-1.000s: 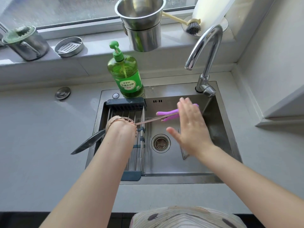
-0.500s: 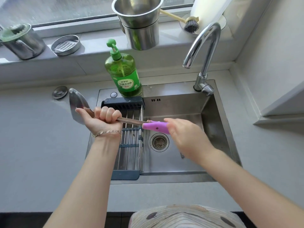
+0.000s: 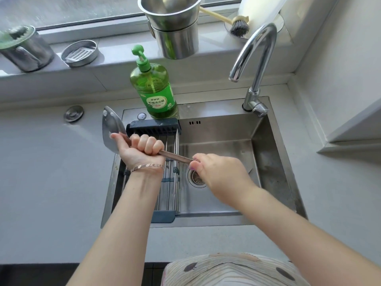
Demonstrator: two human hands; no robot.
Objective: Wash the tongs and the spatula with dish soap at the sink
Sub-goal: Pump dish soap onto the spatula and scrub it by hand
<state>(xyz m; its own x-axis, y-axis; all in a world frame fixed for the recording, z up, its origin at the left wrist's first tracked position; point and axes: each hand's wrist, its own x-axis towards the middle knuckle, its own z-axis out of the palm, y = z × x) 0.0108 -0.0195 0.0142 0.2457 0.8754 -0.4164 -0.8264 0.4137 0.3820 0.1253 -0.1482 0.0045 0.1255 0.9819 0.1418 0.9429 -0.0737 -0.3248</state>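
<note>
The spatula is held across the sink, with its blade above the left rim. The shaft is clamped in the curled fingers of the left hand, and the handle end is enclosed by the right hand. The shaft should be kept steady while the handle is rubbed along its whole length. No tongs are seen.

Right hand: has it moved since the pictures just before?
Yes. The right hand slid left along the spatula, now overlapping the drain and hiding most of the purple grip.
</note>
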